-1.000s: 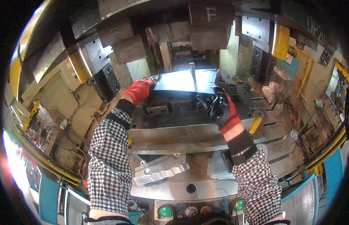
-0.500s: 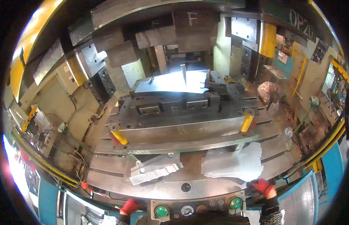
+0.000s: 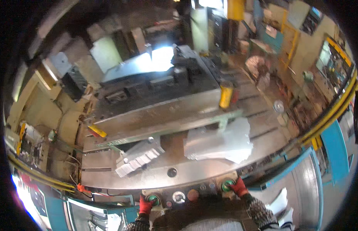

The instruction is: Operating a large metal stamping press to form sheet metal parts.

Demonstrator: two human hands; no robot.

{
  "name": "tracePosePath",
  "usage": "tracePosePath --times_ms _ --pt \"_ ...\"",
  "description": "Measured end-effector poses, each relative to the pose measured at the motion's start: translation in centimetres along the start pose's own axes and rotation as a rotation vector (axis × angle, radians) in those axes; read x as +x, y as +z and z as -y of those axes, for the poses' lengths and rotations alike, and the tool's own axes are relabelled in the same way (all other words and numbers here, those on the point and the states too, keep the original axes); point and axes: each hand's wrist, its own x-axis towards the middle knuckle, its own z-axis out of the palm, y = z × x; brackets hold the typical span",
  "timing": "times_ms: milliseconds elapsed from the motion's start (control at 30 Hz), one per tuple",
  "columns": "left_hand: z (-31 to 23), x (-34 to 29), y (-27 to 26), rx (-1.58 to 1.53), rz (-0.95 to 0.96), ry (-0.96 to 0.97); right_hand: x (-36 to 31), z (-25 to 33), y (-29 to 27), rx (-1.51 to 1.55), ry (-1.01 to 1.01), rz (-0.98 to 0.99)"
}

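Observation:
My left hand (image 3: pixel 146 205), in a red glove, reaches onto the left green push button (image 3: pixel 153 199) of a control panel. At the panel's other end, my red-gloved right hand (image 3: pixel 239 188) lies against the right green push button (image 3: pixel 227 185). Fingers of both hands look apart, and neither holds anything. Between the buttons the panel carries a pale round dial (image 3: pixel 179 197) and a dull red knob (image 3: pixel 193 195). Ahead, a shiny metal sheet (image 3: pixel 129 68) rests on the dark press die (image 3: pixel 148 92). Motion blur softens the die's details.
On the press bed (image 3: pixel 148 181) lie a stack of flat metal sheets (image 3: pixel 221 142) at right and a pile of pale ridged metal pieces (image 3: pixel 138 158) at left. Yellow posts (image 3: pixel 226 96) stand at the die's corners. Yellow rails (image 3: pixel 329 111) flank the sides. Beyond, a person (image 3: pixel 258 67) bends down.
Both hands have moved onto the green buttons; the right came inward from beside the sheet stack, the left from beside the panel. My view has turned and tilted. The sheet remains on the die.

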Motion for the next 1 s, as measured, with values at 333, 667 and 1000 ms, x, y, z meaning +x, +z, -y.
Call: tracePosePath --times_ms 333,667,1000 --pt "5.9 5.3 0.8 -0.260 0.194 0.044 1.1 -2.7 0.5 -0.239 0.318 -0.073" --pt "0.7 2.0 0.9 -0.193 0.122 -0.005 0.3 -1.9 0.1 -0.251 0.369 -0.055" --pt "-0.8 1.0 -0.2 0.020 0.087 0.036 0.8 0.4 0.4 -0.221 0.326 -0.042"
